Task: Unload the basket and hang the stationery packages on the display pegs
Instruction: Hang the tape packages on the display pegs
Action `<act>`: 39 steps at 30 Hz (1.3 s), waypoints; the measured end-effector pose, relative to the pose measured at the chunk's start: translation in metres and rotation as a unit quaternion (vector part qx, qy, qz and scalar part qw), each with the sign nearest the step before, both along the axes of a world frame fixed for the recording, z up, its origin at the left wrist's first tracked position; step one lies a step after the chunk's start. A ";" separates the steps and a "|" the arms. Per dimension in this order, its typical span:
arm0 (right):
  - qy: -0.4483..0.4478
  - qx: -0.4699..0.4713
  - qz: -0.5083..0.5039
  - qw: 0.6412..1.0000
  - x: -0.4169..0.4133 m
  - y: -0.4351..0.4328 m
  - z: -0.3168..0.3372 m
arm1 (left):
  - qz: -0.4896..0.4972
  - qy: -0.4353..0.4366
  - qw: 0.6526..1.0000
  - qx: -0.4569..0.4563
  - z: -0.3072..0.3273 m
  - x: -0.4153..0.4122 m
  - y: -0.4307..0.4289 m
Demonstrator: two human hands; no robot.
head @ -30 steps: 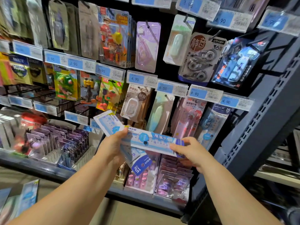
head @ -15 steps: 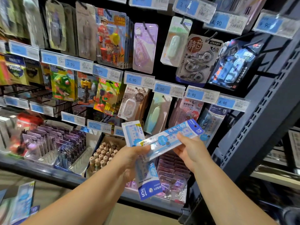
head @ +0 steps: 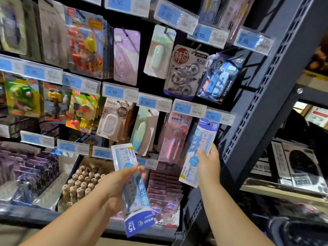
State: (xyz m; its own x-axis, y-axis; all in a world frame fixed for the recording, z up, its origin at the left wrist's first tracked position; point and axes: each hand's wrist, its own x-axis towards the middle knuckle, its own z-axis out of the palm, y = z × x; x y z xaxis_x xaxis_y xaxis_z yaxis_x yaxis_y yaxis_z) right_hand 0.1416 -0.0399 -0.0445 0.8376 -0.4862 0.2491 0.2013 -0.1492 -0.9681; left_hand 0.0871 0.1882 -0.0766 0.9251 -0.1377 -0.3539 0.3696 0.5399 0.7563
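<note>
blue-white ruler pack (head: 198,150) upright; "15" on top

The left forearm (head: 71,221) and the right forearm (head: 229,213) show at the bottom edge of the frame, both bare along all their visible length. The left grip (head: 113,189) and the right grip (head: 208,166) are bare hands; the nails are too blurred to judge.

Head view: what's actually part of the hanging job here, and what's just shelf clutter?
In the job: left hand gripping an upside-down ruler pack; right hand holding a second ruler pack below the 4.90 tag.
Just there: correction tape card, fruit eraser pack, tray of small figures.
</note>
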 end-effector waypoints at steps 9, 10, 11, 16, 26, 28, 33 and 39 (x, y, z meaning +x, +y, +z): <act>0.037 0.001 -0.046 0.998 0.011 -0.017 -0.014 | 0.002 -0.005 1.000 -0.027 0.007 0.002 -0.008; 0.037 0.004 -0.054 0.998 0.013 -0.018 -0.014 | 0.004 -0.006 1.000 -0.027 0.008 0.002 -0.007; 0.035 0.005 -0.060 0.998 0.016 -0.019 -0.013 | 0.006 -0.008 1.000 -0.029 0.010 0.003 -0.007; 0.022 0.014 -0.066 0.997 0.021 -0.021 -0.014 | 0.011 -0.015 0.999 -0.040 0.011 0.001 -0.005; -0.006 0.026 -0.087 0.996 0.028 -0.017 -0.008 | 0.015 -0.023 0.999 -0.022 0.024 -0.004 0.001; -0.001 0.003 -0.094 0.996 0.031 -0.015 -0.007 | 0.015 -0.022 1.000 -0.017 0.025 -0.004 0.001; 0.029 -0.036 -0.110 0.993 0.041 -0.014 -0.009 | 0.012 -0.016 1.000 -0.019 0.024 -0.001 0.000; 0.087 -0.086 -0.141 0.982 0.043 -0.012 -0.010 | 0.022 0.002 0.999 -0.027 0.031 0.000 -0.003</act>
State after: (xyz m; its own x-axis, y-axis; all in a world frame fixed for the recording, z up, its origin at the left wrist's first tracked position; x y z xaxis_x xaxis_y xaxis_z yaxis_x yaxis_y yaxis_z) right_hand 0.1849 -0.0521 -0.0541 0.7132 -0.6678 0.2132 -0.0380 -0.3404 -0.9395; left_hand 0.0869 0.1848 -0.0458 0.9291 -0.1165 -0.3510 0.3482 0.5952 0.7242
